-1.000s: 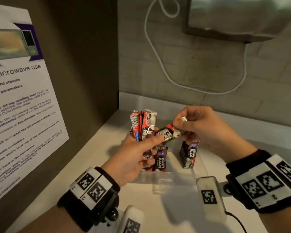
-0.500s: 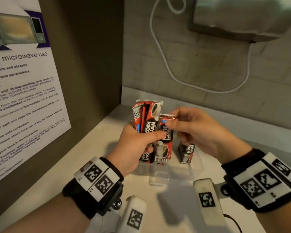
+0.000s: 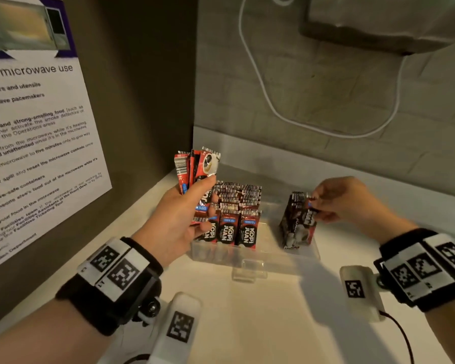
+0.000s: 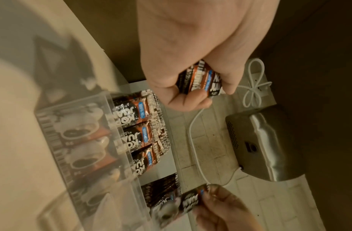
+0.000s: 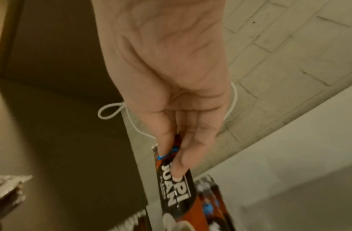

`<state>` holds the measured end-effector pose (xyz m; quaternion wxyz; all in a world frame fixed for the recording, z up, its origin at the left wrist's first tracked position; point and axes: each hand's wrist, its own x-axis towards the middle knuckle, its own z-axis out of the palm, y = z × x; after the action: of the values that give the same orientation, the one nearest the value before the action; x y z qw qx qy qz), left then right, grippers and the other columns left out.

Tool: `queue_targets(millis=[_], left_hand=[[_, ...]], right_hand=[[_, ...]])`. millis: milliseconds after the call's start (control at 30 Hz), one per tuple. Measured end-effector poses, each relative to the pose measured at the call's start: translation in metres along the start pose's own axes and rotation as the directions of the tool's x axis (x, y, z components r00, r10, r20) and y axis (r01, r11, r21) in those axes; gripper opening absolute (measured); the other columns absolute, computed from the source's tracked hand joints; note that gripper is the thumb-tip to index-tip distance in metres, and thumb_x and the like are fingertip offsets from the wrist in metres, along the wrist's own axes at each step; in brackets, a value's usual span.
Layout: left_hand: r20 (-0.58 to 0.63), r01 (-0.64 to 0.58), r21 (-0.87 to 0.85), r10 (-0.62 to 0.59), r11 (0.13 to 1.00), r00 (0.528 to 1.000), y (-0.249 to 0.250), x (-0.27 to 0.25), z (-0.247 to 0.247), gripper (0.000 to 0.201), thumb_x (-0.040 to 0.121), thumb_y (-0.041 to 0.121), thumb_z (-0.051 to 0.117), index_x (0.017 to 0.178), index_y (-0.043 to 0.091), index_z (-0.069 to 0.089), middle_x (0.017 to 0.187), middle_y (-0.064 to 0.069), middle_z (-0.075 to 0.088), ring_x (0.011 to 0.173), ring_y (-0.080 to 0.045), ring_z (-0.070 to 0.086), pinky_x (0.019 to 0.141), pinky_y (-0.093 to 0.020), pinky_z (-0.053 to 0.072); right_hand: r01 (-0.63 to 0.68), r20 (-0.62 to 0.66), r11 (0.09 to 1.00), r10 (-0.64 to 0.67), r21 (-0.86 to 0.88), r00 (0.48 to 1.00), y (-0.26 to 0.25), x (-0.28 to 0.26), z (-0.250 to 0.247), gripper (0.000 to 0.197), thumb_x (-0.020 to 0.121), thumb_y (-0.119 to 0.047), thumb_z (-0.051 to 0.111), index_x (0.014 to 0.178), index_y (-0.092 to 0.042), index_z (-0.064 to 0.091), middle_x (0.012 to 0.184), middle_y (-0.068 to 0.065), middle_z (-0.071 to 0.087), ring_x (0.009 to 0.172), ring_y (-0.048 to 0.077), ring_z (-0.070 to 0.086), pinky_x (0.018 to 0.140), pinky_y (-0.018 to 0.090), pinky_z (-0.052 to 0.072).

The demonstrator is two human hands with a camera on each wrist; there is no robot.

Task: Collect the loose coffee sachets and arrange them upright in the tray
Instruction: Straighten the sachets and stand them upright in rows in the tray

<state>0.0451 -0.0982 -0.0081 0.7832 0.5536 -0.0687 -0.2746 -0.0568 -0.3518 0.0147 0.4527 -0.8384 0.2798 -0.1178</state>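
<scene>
Pinched between my right hand's [image 3: 344, 199] thumb and fingers is one coffee sachet [image 3: 304, 214], held by its crimped top edge so its long axis hangs near upright, its lower end down among the few sachets already standing at the right end of the clear tray [image 3: 294, 258]; that gap lies straight below these fingers, so I judge the coming move is a short push down and a release; my left hand [image 3: 174, 219] is curled round a fan of spare sachets [image 3: 197, 169], raised over the tray's left end and further from that gap; the packed rows [image 3: 234, 214] stand upright at the left of the tray; each sachet is a slim red-and-black foil packet lettered KOPI JUAN, with a coffee cup picture low down
</scene>
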Motion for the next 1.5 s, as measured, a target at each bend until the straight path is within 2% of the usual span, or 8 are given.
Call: queue_targets(millis=[267,500,900,1067,1233,1333,1400,1500], left_hand=[[0.003,0.02,0.015,-0.02,1.0,1.0,-0.005,0.004,0.001,0.015,0.088,0.031,0.066,0.094,0.018,0.061,0.072,0.001,0.061,0.052,-0.007,0.053,0.041,-0.017,0.035],[0.015,0.063,0.023,-0.063,0.998,0.998,-0.006,0.008,0.005,0.019,0.088,0.032,0.066,0.098,0.017,0.062,0.072,0.001,0.062,0.053,-0.007,0.054,0.041,-0.018,0.037],[0.033,0.124,0.034,-0.125,0.992,0.992,-0.01,0.012,0.007,0.014,0.092,0.023,0.059,0.103,0.015,0.063,0.087,-0.006,0.073,0.066,-0.011,0.068,0.044,-0.022,0.046],[0.078,0.125,0.067,-0.13,0.99,0.988,-0.013,0.009,0.013,0.014,0.087,0.019,0.067,0.1,0.015,0.065,0.077,-0.004,0.071,0.056,-0.011,0.061,0.036,-0.018,0.038],[0.158,0.105,0.107,-0.122,0.989,0.98,-0.018,0.0,0.021,0.017,0.083,0.016,0.072,0.099,0.015,0.068,0.085,-0.007,0.073,0.06,-0.012,0.063,0.035,-0.017,0.033],[0.183,0.068,0.147,-0.095,0.987,0.979,-0.02,-0.001,0.022,0.026,0.079,0.017,0.075,0.104,0.014,0.068,0.1,-0.012,0.074,0.078,-0.023,0.068,0.043,-0.024,0.045],[0.191,0.05,0.171,-0.083,0.984,0.978,-0.019,-0.001,0.021,0.035,0.074,0.016,0.078,0.107,0.013,0.068,0.102,-0.013,0.074,0.094,-0.033,0.07,0.073,-0.048,0.056],[0.209,0.033,0.202,-0.076,0.979,0.975,-0.019,-0.005,0.019,0.044,0.061,0.007,0.085,0.102,0.011,0.07,0.101,-0.016,0.073,0.099,-0.035,0.067,0.093,-0.062,0.044]], right_hand=[[0.075,-0.1,0.981,-0.094,-0.179,0.991,0.026,0.003,0.02,0.012,0.078,0.001,0.074,0.071,-0.006,0.067,0.068,0.016,0.069,0.055,0.015,0.06,0.055,0.02,0.052],[0.083,-0.119,0.971,-0.112,-0.222,0.987,0.03,0.001,0.024,0.015,0.075,-0.002,0.077,0.069,-0.013,0.069,0.066,0.014,0.071,0.056,0.019,0.061,0.066,0.038,0.056],[0.022,-0.312,0.934,-0.141,-0.356,0.94,0.014,-0.011,0.021,0.039,0.069,-0.018,0.084,0.095,-0.022,0.055,0.089,0.001,0.054,0.076,0.02,0.051,0.054,0.025,0.033],[0.219,-0.341,0.973,-0.231,-0.072,0.911,-0.019,-0.028,0.022,0.022,0.077,-0.015,0.076,0.09,-0.022,0.06,0.085,-0.001,0.059,0.062,0.016,0.048,0.062,0.03,0.039],[0.17,-0.065,0.916,-0.157,0.363,0.986,-0.05,-0.044,0.042,0.015,0.085,-0.013,0.068,0.098,-0.011,0.06,0.074,0.003,0.06,0.048,0.017,0.052,0.043,0.026,0.04],[0.154,0.071,0.928,-0.189,0.34,0.98,-0.052,-0.045,0.052,0.01,0.085,-0.002,0.065,0.092,-0.01,0.062,0.067,0.003,0.066,0.042,0.015,0.052,0.038,0.021,0.039],[0.174,0.065,0.929,-0.206,0.325,0.976,-0.051,-0.044,0.053,0.014,0.083,0.005,0.064,0.085,-0.008,0.064,0.061,0.003,0.064,0.04,0.013,0.052,0.037,0.019,0.04],[0.145,0.028,0.882,-0.176,0.449,0.984,-0.05,-0.042,0.05,0.011,0.082,0.008,0.062,0.082,-0.003,0.061,0.062,0.009,0.064,0.042,0.014,0.055,0.038,0.021,0.045]])
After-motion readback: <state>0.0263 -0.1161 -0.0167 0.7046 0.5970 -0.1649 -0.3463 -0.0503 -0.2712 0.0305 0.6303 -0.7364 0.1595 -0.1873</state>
